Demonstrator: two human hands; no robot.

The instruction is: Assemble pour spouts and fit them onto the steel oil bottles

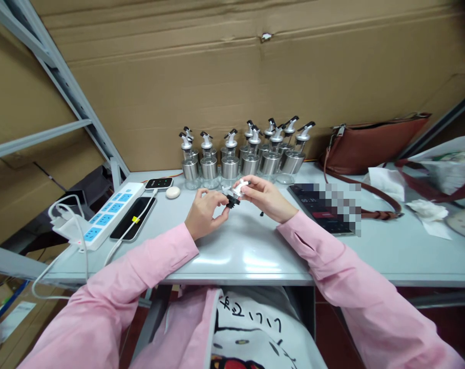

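Observation:
Above the middle of the table, my right hand (269,199) pinches a white pourer spout (239,187), the same shape as the ones on the bottles. My left hand (206,211) meets it from the other side, thumb and fingertips closed on a black stopper part (233,202) at the spout's lower end. Whether the black part is joined to the white one, I cannot tell. Just behind my hands stand several glass bottles with steel sleeves (230,167), topped with white and black pourers. A small black piece (261,214) shows below my right hand.
A white power strip (109,212), a phone with a cable (132,220), a small black device (159,183) and a round white case (173,192) lie at left. To the right are a large phone (313,210), a brown bag (371,143) and crumpled tissue (426,210). Cardboard backs the table.

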